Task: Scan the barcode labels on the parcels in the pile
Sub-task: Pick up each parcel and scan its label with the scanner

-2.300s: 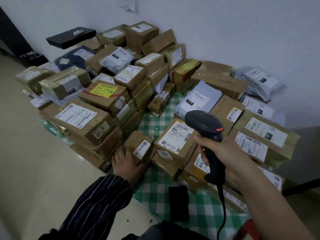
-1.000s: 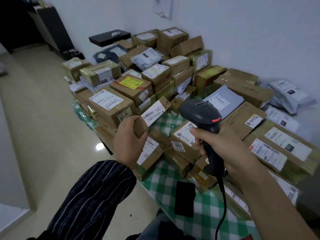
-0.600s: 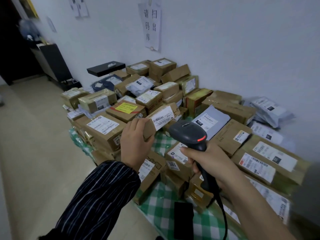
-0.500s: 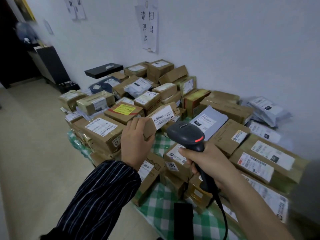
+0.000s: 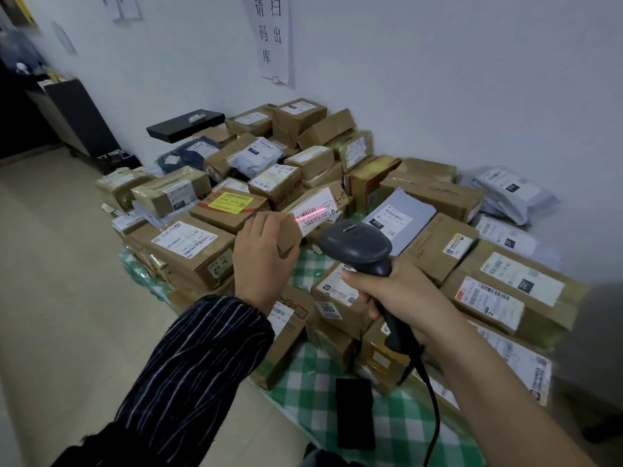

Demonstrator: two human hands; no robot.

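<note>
My left hand [image 5: 261, 254] grips a small brown parcel [image 5: 305, 215] and holds it up above the pile, white label facing me. A red scan line lies across the barcode label [image 5: 312, 212]. My right hand [image 5: 387, 291] grips the handle of a black barcode scanner [image 5: 355, 247], whose head points at that label from just right of it. Its cable [image 5: 433, 409] hangs down along my forearm. The pile of brown boxes [image 5: 188, 246] and grey mailer bags [image 5: 399, 215] spreads over a green checked cloth [image 5: 397, 423] on the floor.
A white wall with a paper sign [image 5: 271, 38] runs behind the pile. A flat black box [image 5: 185, 124] lies at the pile's back left. A black rectangular object [image 5: 354, 412] lies on the cloth near me. Bare floor [image 5: 60, 298] stretches to the left, with a dark cabinet [image 5: 77, 119] beyond.
My left hand took the small parcel from the pile's front and raised it. My right hand brought the scanner up to it, and the red scan line now lies on the label.
</note>
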